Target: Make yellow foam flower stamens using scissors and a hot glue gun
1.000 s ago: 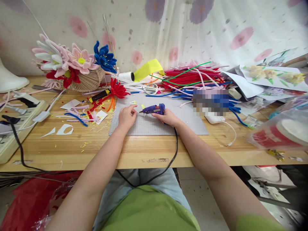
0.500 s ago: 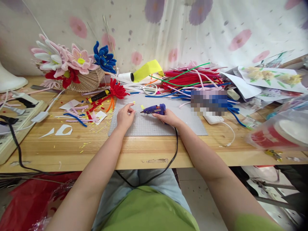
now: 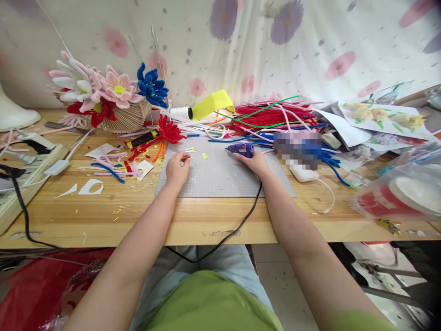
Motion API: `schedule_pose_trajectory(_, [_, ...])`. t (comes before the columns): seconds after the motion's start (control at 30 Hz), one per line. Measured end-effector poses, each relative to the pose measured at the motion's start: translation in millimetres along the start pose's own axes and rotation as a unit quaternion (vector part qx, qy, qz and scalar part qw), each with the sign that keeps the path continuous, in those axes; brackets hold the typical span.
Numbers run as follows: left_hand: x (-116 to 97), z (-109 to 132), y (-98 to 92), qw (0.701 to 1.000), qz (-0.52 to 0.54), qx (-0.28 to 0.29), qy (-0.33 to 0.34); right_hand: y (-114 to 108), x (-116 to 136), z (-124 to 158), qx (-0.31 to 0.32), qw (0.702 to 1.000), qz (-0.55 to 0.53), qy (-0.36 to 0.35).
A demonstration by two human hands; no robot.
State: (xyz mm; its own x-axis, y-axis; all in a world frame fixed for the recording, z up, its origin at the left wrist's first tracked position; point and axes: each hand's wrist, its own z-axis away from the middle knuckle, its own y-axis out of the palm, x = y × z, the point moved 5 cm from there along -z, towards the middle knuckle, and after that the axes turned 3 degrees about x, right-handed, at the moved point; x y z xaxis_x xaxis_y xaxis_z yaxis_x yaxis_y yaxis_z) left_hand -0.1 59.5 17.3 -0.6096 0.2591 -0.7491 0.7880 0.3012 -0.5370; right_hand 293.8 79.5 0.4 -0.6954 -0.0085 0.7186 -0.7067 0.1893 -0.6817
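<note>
My right hand [image 3: 255,162] grips a blue glue gun [image 3: 240,148] at the far right part of the grey cutting mat [image 3: 220,177]; its black cord [image 3: 237,220] trails off the table's front edge. My left hand [image 3: 177,166] rests on the mat's left side, its fingers pinched on a small pale piece I cannot make out. A small yellow scrap [image 3: 204,156] lies on the mat between the two hands.
A heap of red, pink, blue and green pipe cleaners [image 3: 275,115] lies behind the mat, with scissors [image 3: 213,131] beside it. Pipe-cleaner flowers [image 3: 99,92] stand at back left, paper scraps [image 3: 93,186] lie left, a power strip [image 3: 31,161] sits at far left, and a plastic bag [image 3: 403,188] at right.
My right hand has carried the glue gun away from my left hand, to the right and toward the back of the mat. The left hand stays pinched in place.
</note>
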Motion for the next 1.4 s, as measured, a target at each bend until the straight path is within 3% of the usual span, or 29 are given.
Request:
schedule_pose_trajectory(0.1, [0.9, 0.1, 0.4, 1.000, -0.007, 0.004, 0.000, -9.1, 3.3, 1.6, -0.033, 0.999, 0.017, -0.011])
schedule_pose_trajectory(0.27, [0.6, 0.7, 1.3, 1.000, -0.021, 0.006, -0.001, -52.4, 42.0, 22.3, -0.217, 0.965, -0.006, -0.147])
schedule_pose_trajectory(0.33, [0.1, 0.7, 1.6, 1.000, -0.024, 0.008, 0.001, -58.0, 64.2, 33.2, -0.252, 0.949, 0.014, -0.186])
schedule_pose_trajectory(0.4, [-0.2, 0.7, 1.7, 1.000, -0.027, 0.011, -0.001, -45.4, 85.8, 38.9, -0.213, 0.953, 0.030, -0.216])
schedule_pose_trajectory(0.47, [-0.1, 0.7, 1.2, 0.999, -0.031, 0.013, -0.007, -16.7, 101.3, 38.6, -0.118, 0.967, 0.044, -0.220])
schedule_pose_trajectory(0.57, [0.7, 0.9, -0.1, 0.999, -0.036, 0.011, -0.013, 36.5, 108.1, 30.4, 0.027, 0.983, 0.084, -0.160])
schedule_pose_trajectory(0.63, [1.7, 1.1, -0.7, 0.999, -0.038, 0.010, -0.015, 63.1, 105.9, 21.9, 0.067, 0.987, 0.117, -0.090])
schedule_pose_trajectory(0.73, [3.9, 1.1, -0.6, 0.999, -0.037, 0.013, -0.019, 84.5, 106.2, 9.4, 0.072, 0.985, 0.156, -0.004])
schedule_pose_trajectory(0.93, [5.7, 0.7, -3.0, 1.000, -0.019, -0.007, -0.022, 96.7, 110.3, -4.2, 0.084, 0.991, 0.093, 0.052])
schedule_pose_trajectory(1.07, [5.3, 1.4, -10.1, 0.998, 0.012, -0.060, -0.034, 95.6, 97.1, -3.4, 0.069, 0.995, -0.067, 0.038])
schedule_pose_trajectory(1.17, [5.1, 1.9, -8.2, 0.991, 0.087, -0.077, -0.062, 93.5, 86.4, 3.9, 0.068, 0.979, -0.187, 0.032])
schedule_pose_trajectory(1.23, [5.5, 3.0, -1.1, 0.976, 0.176, -0.074, -0.105, 92.6, 83.9, 10.4, 0.078, 0.963, -0.258, 0.029])
schedule_pose_trajectory(1.33, [5.3, 7.9, 13.2, 0.927, 0.306, -0.068, -0.206, 91.6, 85.4, 17.7, 0.083, 0.939, -0.332, 0.030])
schedule_pose_trajectory(1.4, [1.2, 11.0, 19.1, 0.901, 0.356, -0.064, -0.239, 92.1, 87.3, 19.4, 0.081, 0.932, -0.352, 0.030])
